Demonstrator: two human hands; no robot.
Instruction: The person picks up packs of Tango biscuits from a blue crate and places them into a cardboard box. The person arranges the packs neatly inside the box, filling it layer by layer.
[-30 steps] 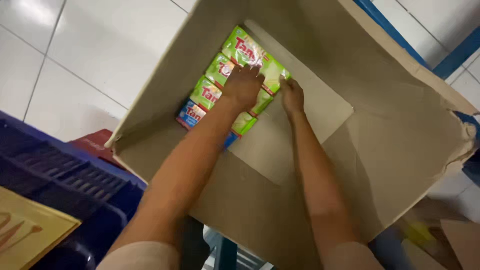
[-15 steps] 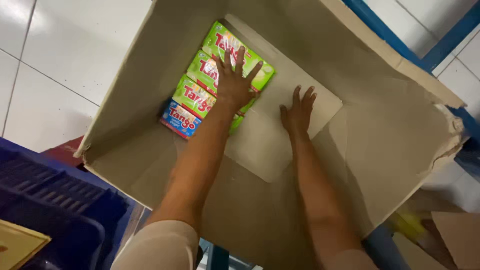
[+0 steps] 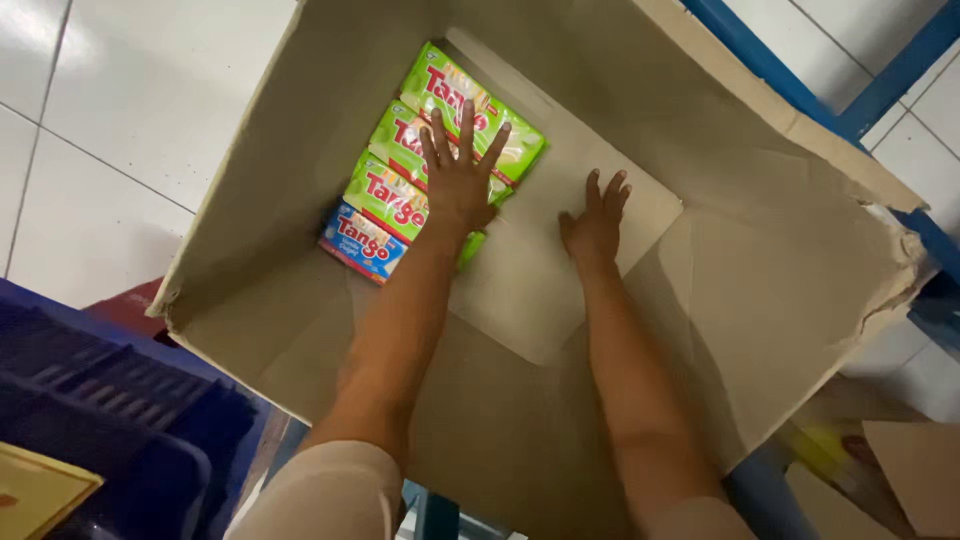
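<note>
Looked straight down into a big open carton (image 3: 300, 130), walls tan, one top edge torn at the right.

Left hand (image 3: 458, 175): flat, fingers spread, palm down on the packs (image 3: 395, 195). Gripped nothing, only pressed.

Right hand (image 3: 596, 222): also flat and open, fingers together-ish, palm on the bare flap (image 3: 520, 290) of the carton floor, just beside the packs. Held nothing.

Packs: four visible, laid flat side by side in a diagonal row against the carton's left wall, in the far-left corner of the floor. Three green (image 3: 470, 105), one blue (image 3: 362, 243) at the near end of the row. Red lettering on each. Left hand covered parts of the middle two green ones; a bit of green showed under the wrist too, count of layers could not be told.

Flap: lighter cardboard panel lying over the floor, edge touching the row of packs.

Both forearms reached in from the near rim, well apart from each other. Light sleeve (image 3: 320, 495) at the left shoulder.

Outside the carton: white tiled floor (image 3: 110, 110) at left, dark blue crate (image 3: 95, 420) at lower left with a yellow piece (image 3: 40, 495) on its corner, blue frame (image 3: 840, 90) at upper right, more cardboard (image 3: 915, 465) at lower right.
</note>
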